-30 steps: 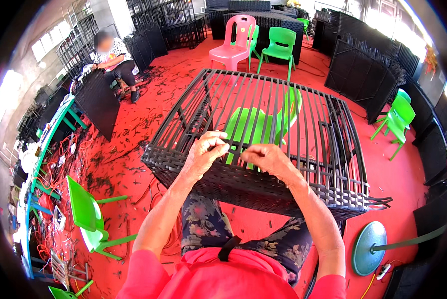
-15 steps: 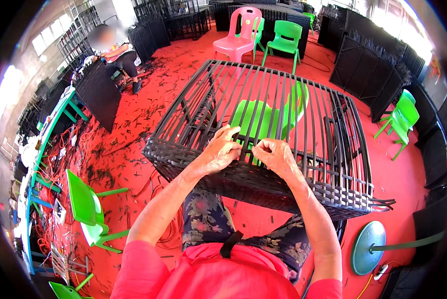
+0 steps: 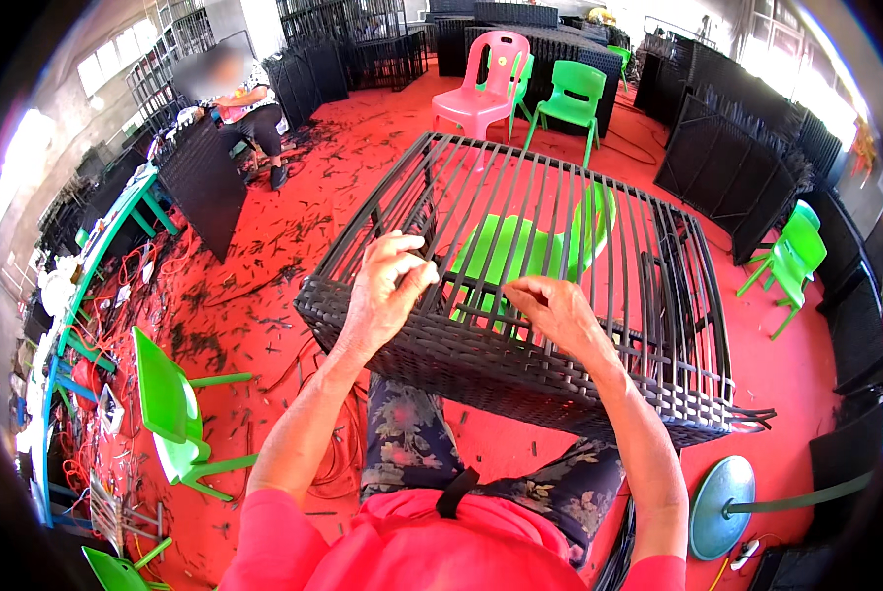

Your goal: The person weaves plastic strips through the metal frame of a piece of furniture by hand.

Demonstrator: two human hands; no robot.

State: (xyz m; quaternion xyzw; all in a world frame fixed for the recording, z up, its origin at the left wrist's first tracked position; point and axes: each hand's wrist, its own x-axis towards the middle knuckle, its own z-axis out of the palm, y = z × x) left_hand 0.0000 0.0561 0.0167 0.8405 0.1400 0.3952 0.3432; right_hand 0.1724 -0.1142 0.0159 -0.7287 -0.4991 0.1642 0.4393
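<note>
In front of me stands a black frame (image 3: 481, 369) with a woven near side and long flat strips running across its top. My left hand (image 3: 377, 300) is over the near left part of the top, fingers curled with thumb and forefinger drawn together; whatever they hold, if anything, cannot be made out. Nearer the middle, my right hand (image 3: 560, 313) pinches a dark weaving strip (image 3: 476, 284) at the lengthwise strips, close to the woven edge. Loose strip ends (image 3: 752, 419) stick out at the frame's right corner.
A green chair seat (image 3: 506, 246) shows beneath the strips. Around the frame are a green chair (image 3: 170, 409) at left, a pink chair (image 3: 481, 89) behind and a round teal base with a pole (image 3: 722, 507) at right. A seated person (image 3: 249, 108) is far left; scraps litter the red floor.
My left hand has moved left and up, away from my right hand, which has shifted slightly right. The view has tilted a little, so the frame sits slightly lower.
</note>
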